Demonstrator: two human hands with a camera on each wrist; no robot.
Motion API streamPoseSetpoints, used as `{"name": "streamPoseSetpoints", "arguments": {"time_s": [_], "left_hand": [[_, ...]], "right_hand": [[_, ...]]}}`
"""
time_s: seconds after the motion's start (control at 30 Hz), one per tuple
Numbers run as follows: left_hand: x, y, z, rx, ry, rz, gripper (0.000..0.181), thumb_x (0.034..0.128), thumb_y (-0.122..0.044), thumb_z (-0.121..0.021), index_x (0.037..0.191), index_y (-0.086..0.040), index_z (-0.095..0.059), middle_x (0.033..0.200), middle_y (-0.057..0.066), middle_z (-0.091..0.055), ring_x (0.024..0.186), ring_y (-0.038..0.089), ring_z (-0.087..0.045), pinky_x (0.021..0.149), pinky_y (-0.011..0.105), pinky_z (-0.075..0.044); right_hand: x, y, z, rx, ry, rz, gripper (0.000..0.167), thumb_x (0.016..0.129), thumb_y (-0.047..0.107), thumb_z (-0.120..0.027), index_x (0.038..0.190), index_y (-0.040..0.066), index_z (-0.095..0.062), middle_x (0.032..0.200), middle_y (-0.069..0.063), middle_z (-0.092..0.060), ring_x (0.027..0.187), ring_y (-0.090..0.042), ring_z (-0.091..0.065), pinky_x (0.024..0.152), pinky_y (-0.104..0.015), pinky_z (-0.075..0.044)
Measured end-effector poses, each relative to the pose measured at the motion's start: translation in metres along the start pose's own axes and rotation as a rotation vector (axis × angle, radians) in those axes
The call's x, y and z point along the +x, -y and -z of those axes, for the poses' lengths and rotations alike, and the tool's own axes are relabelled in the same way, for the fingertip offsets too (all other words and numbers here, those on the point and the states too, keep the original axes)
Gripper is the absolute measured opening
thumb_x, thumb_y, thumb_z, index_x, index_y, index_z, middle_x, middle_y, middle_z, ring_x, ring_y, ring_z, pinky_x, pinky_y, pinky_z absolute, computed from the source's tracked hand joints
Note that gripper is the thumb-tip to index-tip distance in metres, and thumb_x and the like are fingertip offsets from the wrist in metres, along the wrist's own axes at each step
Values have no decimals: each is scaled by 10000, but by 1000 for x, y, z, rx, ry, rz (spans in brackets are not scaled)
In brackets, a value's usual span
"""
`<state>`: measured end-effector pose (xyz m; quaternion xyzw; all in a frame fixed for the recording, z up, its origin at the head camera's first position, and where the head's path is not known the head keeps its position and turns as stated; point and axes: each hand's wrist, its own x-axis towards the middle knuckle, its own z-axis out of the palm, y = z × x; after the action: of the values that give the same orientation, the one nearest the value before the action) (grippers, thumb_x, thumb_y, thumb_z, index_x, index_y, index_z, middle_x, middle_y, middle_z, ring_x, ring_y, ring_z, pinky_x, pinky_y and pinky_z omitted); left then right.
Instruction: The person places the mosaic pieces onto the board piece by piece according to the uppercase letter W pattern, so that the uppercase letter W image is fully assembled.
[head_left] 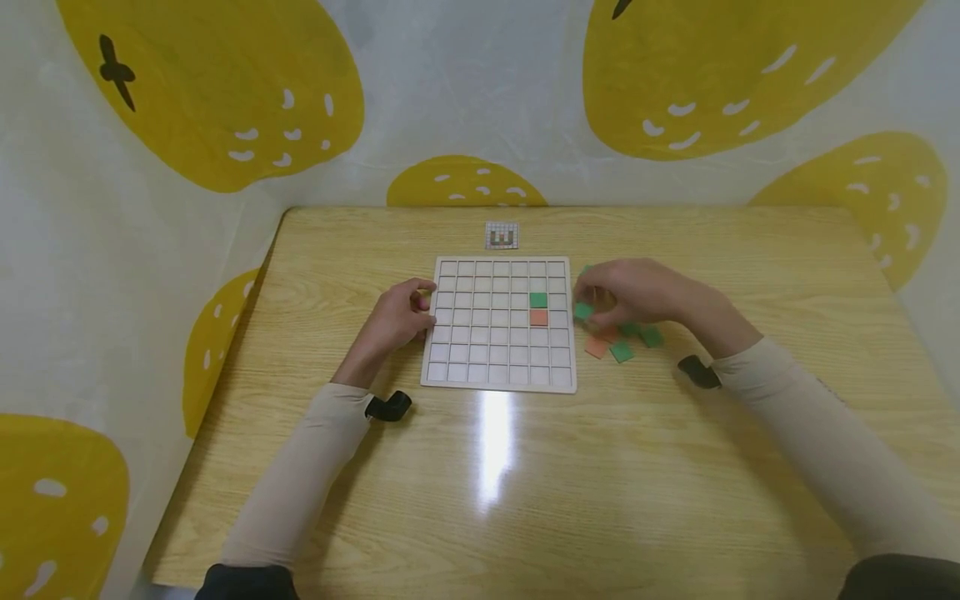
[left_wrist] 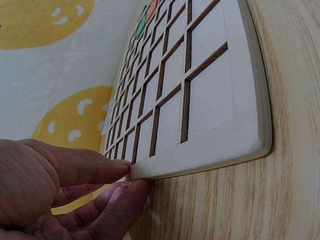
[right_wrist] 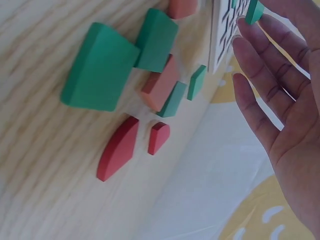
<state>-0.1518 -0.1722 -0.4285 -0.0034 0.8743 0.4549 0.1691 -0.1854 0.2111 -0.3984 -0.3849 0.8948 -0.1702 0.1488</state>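
The left hand [head_left: 392, 317] pinches the left edge of the board [head_left: 500, 318] between thumb and fingers. The right hand [head_left: 633, 287], remaining fingers loosely extended, pinches a green tile [right_wrist: 254, 12] just right of the board, partly hiding the loose tiles [head_left: 621, 352]. A printed card [head_left: 502, 236] lies beyond the board.

The head view looks forward and down from well above the left hand [head_left: 393, 315] and right hand [head_left: 641, 292]. Each wrist view looks close along its own hand, sharing the board [head_left: 499, 317] (a mere sliver beside the right hand) with the head view.
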Motion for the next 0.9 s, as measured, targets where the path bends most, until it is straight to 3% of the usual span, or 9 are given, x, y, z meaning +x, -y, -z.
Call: {"name": "streamPoseSetpoints", "arguments": {"time_s": [0.9], "left_hand": [[-2, -2, 0, 14, 4, 0, 555, 886, 63, -679, 1412, -47, -540, 1009, 118, -527, 790, 227, -542, 629, 304, -535]], "right_hand": [[14, 20, 0, -21, 19, 78, 261, 845, 215, -817, 1082, 193, -709, 962, 90, -681, 897, -111, -628, 785, -357, -531]]}}
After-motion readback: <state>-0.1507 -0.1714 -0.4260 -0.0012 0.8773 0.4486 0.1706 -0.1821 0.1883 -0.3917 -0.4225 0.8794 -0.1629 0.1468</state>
